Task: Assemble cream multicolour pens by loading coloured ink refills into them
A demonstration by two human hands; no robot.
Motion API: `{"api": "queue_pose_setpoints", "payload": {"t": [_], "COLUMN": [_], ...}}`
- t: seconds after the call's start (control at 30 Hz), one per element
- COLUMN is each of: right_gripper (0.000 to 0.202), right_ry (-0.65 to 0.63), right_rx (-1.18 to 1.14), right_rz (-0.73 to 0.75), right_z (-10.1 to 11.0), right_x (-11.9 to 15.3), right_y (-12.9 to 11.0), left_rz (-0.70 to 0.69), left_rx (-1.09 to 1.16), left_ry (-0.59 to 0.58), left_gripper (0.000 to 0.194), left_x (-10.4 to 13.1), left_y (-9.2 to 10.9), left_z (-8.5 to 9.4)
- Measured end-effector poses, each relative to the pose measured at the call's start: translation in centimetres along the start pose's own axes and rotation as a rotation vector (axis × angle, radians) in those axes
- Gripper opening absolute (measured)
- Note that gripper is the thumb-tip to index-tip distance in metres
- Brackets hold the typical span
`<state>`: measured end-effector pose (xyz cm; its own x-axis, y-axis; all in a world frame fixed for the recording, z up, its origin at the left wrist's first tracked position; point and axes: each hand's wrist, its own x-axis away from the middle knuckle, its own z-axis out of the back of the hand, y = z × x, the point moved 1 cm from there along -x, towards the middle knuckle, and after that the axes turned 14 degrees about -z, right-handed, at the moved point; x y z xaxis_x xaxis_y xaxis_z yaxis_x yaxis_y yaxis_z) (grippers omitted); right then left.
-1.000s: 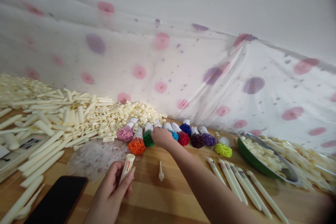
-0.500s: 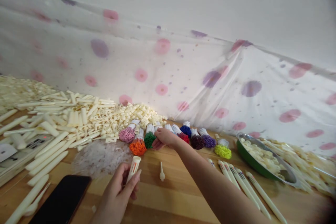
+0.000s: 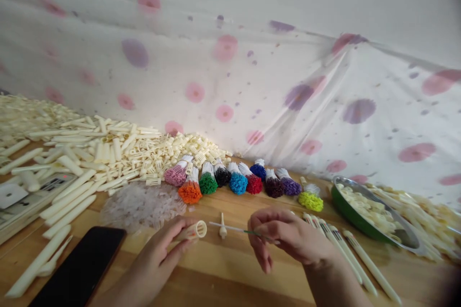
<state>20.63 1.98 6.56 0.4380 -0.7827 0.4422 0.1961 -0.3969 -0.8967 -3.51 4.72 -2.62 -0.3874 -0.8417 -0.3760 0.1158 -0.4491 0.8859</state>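
Note:
My left hand (image 3: 171, 252) is closed around a cream pen barrel (image 3: 197, 230), its slotted open end turned to the right. A thin white pen refill (image 3: 230, 227) with a green part is pinched in my right hand (image 3: 284, 235). The refill's free tip points left, a short gap from the barrel's mouth. Between the hands, a small cream pointed piece (image 3: 223, 227) lies on the wooden table. Behind them stand bundles of refills, among them green (image 3: 208, 182), orange (image 3: 190, 191), black (image 3: 221, 175), light blue (image 3: 238, 183) and red (image 3: 253, 184).
Cream pen parts (image 3: 118, 148) are heaped at the back left, with small translucent pieces (image 3: 140, 206) in front. A black phone (image 3: 79, 268) lies at the near left. On the right are multicolour pens (image 3: 355, 254) and a green bowl (image 3: 363, 225) of cream parts.
My right hand has come back from the refill bundles with a refill and now faces the left hand. The barrel has tipped from nearly upright toward the right.

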Motion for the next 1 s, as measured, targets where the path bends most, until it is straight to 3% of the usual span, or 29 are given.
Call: {"api": "queue_pose_setpoints", "payload": {"t": [0.13, 0.23, 0.43, 0.67, 0.8, 0.9, 1.0], "right_gripper": [0.02, 0.016, 0.011, 0.016, 0.015, 0.015, 0.014], "right_ry": [-0.058, -0.011, 0.246, 0.215, 0.224, 0.311, 0.205], "right_rx": [0.067, 0.185, 0.364, 0.455, 0.451, 0.453, 0.38], "right_rz": [-0.027, -0.138, -0.305, -0.515, -0.496, -0.458, -0.352], "right_z": [-1.1, -2.4, -4.4, -5.8, -6.4, -6.3, -5.7], "right_x": [2.1, 2.8, 2.1, 0.9, 1.0, 1.0, 0.6], "right_y": [-0.7, -0.7, -0.5, -2.2, -2.6, -2.2, -0.9], "left_rz": [-0.127, -0.171, -0.232, -0.259, -0.224, -0.193, -0.205], "left_rx": [-0.081, -0.075, -0.082, -0.087, -0.089, -0.123, -0.168], "left_ry": [-0.042, -0.063, -0.1, -0.115, -0.108, -0.098, -0.091], "left_gripper": [0.022, 0.025, 0.034, 0.033, 0.029, 0.027, 0.03], "left_x": [-0.1, -0.3, -0.3, -0.4, -0.3, -0.3, -0.3], "left_y": [0.7, 0.9, 0.4, 0.7, 0.7, 0.7, 0.8], "left_z": [0.5, 0.7, 0.7, 0.5, 0.5, 0.5, 0.4]}}
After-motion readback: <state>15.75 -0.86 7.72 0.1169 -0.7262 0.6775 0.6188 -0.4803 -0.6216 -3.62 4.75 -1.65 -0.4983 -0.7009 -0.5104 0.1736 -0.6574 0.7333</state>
